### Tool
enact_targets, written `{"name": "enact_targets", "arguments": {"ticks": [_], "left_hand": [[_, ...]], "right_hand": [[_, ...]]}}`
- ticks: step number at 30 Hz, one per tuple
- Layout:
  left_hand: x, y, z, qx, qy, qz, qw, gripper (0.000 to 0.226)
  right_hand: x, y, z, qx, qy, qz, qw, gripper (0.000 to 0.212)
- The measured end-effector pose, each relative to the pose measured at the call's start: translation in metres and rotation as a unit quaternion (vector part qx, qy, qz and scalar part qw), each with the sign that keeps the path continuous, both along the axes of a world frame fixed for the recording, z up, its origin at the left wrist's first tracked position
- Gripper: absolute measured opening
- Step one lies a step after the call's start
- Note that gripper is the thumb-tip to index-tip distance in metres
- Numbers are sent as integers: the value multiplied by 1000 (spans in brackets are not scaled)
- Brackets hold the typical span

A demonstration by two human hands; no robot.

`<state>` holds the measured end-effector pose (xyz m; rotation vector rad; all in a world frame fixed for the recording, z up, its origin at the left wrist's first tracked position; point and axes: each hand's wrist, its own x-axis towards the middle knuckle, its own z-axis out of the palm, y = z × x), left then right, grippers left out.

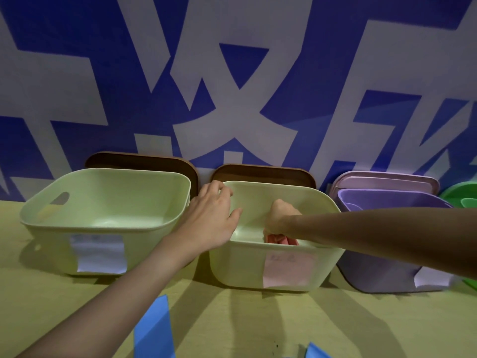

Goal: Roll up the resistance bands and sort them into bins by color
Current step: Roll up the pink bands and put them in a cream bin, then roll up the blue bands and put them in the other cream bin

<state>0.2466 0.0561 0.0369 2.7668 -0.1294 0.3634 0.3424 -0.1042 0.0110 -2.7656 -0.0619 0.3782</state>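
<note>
A pink resistance band (280,239) sits low inside the middle bin (258,267), at the center of the frame, mostly hidden behind the bin's near wall. The right hand (280,215) reaches in from the right edge of the frame, down into this bin, its fingers clenched around the pink band. The left hand (214,213) comes up from the lower left and rests on the bin's left rim, fingers curled over the edge and gripping it. A pink paper label (287,271) hangs on the front of this bin.

Left of it stands a pale green bin (51,223) with a white label (99,253) on its front. To the right is a purple bin (374,277), and a green container (462,197) shows at the right edge. Brown lids (144,160) lean behind the two left bins against a blue-and-white patterned wall (232,73). All stand on a yellow-green surface (258,324). Blue bands (154,329) lie at the bottom center of the frame.
</note>
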Motion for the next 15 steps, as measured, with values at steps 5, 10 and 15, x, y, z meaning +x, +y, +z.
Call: {"name": "enact_targets", "arguments": {"ticks": [5, 10, 15], "left_hand": [[0, 0, 0, 2, -4, 0, 1000, 48], [1, 0, 0, 6, -5, 2, 1000, 48], [-1, -1, 2, 13, -5, 5, 1000, 48]], "right_hand": [[0, -1, -1, -6, -1, 7, 1000, 28], [5, 7, 2, -9, 34, -12, 999, 17], [-1, 15, 15, -22, 74, -24, 997, 20]]}}
